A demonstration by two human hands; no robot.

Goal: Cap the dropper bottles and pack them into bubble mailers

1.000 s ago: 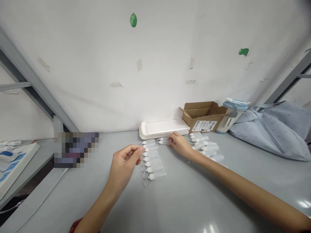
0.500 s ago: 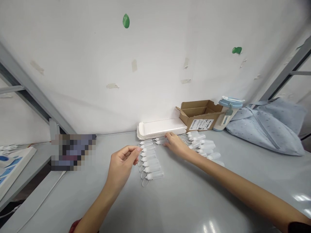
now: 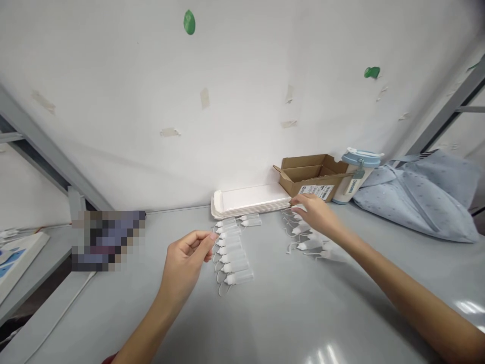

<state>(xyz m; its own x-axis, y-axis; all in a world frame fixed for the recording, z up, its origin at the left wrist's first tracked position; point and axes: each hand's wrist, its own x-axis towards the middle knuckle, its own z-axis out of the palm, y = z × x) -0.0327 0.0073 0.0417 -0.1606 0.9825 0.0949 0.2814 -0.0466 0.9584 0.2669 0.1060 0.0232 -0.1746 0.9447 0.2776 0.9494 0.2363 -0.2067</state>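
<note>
A row of several small white squeeze bottles [image 3: 232, 250] with tethered caps lies lined up on the grey table [image 3: 273, 313]. My left hand [image 3: 185, 260] hovers just left of that row, fingers loosely curled, holding nothing I can see. A single bottle [image 3: 250, 220] lies at the far end of the row, beside it. My right hand [image 3: 316, 215] reaches over a loose heap of the same bottles [image 3: 306, 240] to the right, its fingertips at the heap's far edge near the stack of white trays [image 3: 250, 201]. Whether it grips a bottle is hidden.
An open cardboard box [image 3: 312, 174] and a blue-lidded cup [image 3: 356, 177] stand against the white wall. A light blue cloth bag [image 3: 420, 199] lies at the right. A pixelated patch [image 3: 108, 240] and a cable [image 3: 56, 323] are on the left.
My right hand has left the single bottle at the far end of the row and moved right, over the loose heap. My left hand has stayed almost still.
</note>
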